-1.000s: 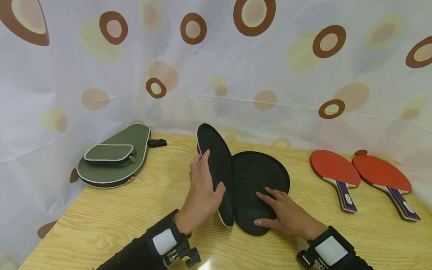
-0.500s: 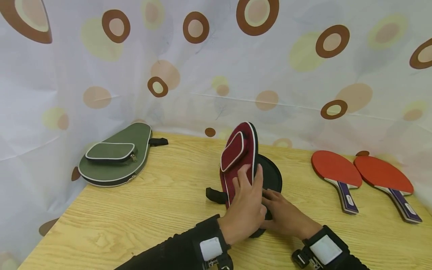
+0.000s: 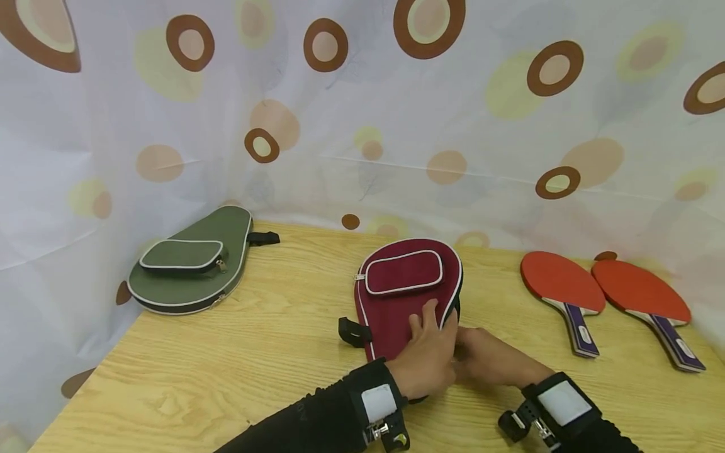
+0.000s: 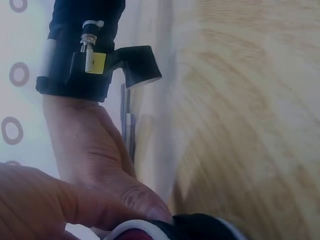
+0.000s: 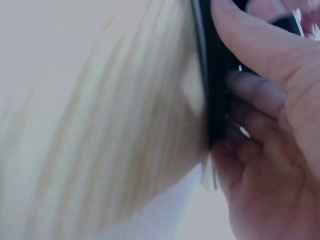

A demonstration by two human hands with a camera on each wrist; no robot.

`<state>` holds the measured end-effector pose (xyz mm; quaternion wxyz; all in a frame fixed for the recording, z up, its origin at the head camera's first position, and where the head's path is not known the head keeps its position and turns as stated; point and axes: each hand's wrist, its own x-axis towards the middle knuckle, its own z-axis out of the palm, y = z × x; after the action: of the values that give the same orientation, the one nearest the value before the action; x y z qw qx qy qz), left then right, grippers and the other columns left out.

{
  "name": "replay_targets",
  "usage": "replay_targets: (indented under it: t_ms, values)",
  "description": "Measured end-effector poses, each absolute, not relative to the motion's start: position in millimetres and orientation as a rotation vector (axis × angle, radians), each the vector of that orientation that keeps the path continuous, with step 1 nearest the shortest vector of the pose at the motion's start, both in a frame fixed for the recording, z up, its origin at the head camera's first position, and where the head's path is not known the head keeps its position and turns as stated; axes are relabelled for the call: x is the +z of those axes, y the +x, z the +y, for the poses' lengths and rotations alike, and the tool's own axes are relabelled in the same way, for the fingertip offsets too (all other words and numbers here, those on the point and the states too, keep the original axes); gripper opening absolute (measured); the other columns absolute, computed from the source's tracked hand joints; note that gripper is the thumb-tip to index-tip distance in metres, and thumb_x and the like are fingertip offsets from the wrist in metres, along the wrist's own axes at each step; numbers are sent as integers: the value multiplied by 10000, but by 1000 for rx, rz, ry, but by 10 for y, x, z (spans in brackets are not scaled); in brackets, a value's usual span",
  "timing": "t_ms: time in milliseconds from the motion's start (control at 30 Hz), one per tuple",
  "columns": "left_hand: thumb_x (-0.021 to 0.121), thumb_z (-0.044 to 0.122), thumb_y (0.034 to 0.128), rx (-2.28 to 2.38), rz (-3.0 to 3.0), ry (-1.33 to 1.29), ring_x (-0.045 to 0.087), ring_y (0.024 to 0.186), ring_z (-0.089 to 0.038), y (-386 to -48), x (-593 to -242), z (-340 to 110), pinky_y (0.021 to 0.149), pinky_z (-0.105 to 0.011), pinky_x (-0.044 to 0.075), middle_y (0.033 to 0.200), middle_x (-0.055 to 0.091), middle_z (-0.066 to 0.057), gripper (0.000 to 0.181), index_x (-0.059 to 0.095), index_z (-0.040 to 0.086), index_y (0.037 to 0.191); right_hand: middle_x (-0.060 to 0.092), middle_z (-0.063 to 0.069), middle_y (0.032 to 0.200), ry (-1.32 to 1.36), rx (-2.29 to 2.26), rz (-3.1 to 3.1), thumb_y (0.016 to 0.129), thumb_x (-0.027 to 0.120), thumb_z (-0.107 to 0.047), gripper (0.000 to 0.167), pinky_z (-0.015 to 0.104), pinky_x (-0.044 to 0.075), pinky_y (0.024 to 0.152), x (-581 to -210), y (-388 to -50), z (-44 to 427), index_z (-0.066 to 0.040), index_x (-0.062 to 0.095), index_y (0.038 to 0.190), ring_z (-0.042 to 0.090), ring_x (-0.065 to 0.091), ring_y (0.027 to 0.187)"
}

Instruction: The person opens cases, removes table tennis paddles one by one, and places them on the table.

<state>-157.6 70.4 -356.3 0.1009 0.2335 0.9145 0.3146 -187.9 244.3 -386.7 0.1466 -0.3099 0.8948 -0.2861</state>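
Maroon cloth faces up at you from the red case [image 3: 391, 321], which sits near the middle of the table [image 3: 283, 327], its small pocket [image 3: 403, 272] on top and its black strap [image 3: 354, 332] poking out at the left. Your left hand [image 3: 427, 355] grips the right-hand edge, fingers bent onto the cover. Your right hand [image 3: 489, 358] meets it there, pinching the black edge between thumb and fingers; the right wrist view is blurred, so how tightly is hard to say. The cover looks folded over the black half, so you seem to have that much done. Closing along the edge you hold appears unfinished, though you cannot tell how far the zip runs. Two bats, the nearer [image 3: 563, 280] and the farther [image 3: 642, 289], lie loose to the right. The green case [image 3: 187, 289] rests well apart on the left, out of your hands.
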Motion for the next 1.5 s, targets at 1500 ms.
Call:
replay_targets:
  t_ms: [1500]
  values:
    - [765, 182, 873, 214, 2840, 1200, 624, 1074, -192, -1494, -3723, 175, 857, -215, 516, 1312, 661, -58, 337, 741, 62, 1187, 244, 351, 1519, -705, -609, 2884, 801, 828, -465, 681, 786, 384, 877, -3819, -2132, 2298, -214, 566, 1377, 603, 360, 1289]
